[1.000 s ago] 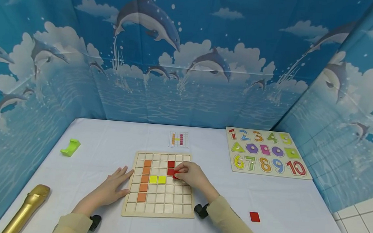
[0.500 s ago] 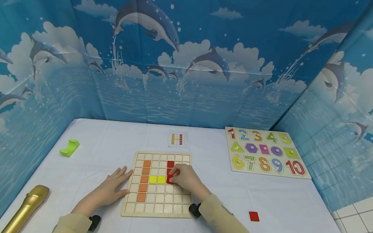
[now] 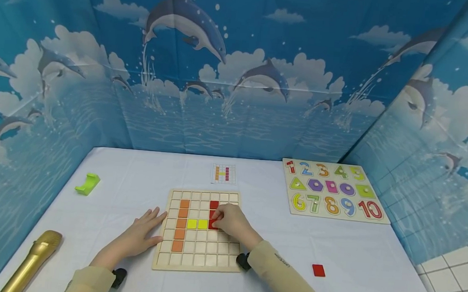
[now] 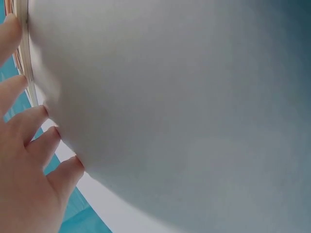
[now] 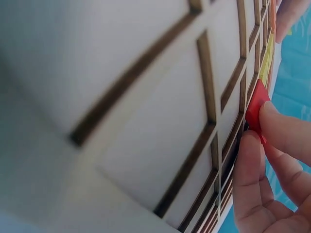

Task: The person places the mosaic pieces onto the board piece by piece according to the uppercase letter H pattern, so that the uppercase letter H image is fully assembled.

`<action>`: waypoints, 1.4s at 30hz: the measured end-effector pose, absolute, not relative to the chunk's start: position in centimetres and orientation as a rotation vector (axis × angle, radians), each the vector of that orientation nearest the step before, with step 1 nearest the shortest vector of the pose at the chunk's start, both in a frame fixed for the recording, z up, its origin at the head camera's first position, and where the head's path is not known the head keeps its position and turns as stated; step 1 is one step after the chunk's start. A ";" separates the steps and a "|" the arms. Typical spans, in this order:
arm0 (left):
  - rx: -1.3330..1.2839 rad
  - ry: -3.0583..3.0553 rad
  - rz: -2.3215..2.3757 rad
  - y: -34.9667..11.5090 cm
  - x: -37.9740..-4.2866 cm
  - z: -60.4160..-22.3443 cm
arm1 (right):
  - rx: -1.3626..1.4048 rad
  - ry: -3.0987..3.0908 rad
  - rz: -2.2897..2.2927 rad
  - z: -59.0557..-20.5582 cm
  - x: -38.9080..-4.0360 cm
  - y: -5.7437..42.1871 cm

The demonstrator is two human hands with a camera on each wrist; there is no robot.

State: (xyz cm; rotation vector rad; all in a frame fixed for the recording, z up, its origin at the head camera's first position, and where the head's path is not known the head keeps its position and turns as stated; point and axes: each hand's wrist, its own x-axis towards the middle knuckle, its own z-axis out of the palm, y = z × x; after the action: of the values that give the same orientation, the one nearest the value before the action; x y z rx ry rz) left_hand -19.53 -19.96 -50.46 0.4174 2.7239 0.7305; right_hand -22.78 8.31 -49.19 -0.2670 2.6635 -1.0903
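A wooden grid board (image 3: 212, 260) lies on the table. It bears a column of orange tiles (image 3: 180, 223), two yellow tiles (image 3: 197, 224) and red tiles (image 3: 214, 205) farther right. My right hand (image 3: 234, 223) pinches a red square tile (image 5: 254, 109) between thumb and fingers, over the cell just right of the yellow pair. In the right wrist view that tile looks tilted against the grid; its lower part is hidden by the fingers. With fingers spread, my left hand (image 3: 139, 235) rests on the table, thumb and forefinger touching the board's left edge.
One loose red tile (image 3: 318, 270) lies to the right. A pattern card (image 3: 224, 174) is behind the board. A number puzzle (image 3: 336, 191) stands at the back right, a green holder (image 3: 88, 184) and gold microphone (image 3: 34, 261) at the left.
The right hand has moved slightly left and down with the red tile, bringing it from over the board to the cell beside the yellow tiles. My left hand has stayed still.
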 end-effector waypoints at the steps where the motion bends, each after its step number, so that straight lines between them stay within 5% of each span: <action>1: 0.418 2.723 0.733 -19.9 -19.6 -50.5 | -0.268 2.669 -1.087 -49.2 -22.8 8.3; 25: 0.432 2.730 0.729 -20.1 -19.7 -50.6 | -0.266 2.695 -1.036 -48.5 -22.4 8.8; 42: 0.399 2.724 0.726 -19.9 -19.8 -50.5 | -0.083 2.712 -1.145 -45.5 -18.9 18.7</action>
State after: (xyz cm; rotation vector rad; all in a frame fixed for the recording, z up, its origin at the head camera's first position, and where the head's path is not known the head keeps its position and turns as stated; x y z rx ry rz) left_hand -19.75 -19.94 -50.52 0.3987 2.7242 0.7261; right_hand -18.89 18.67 -45.48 -0.0831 2.7120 -1.1446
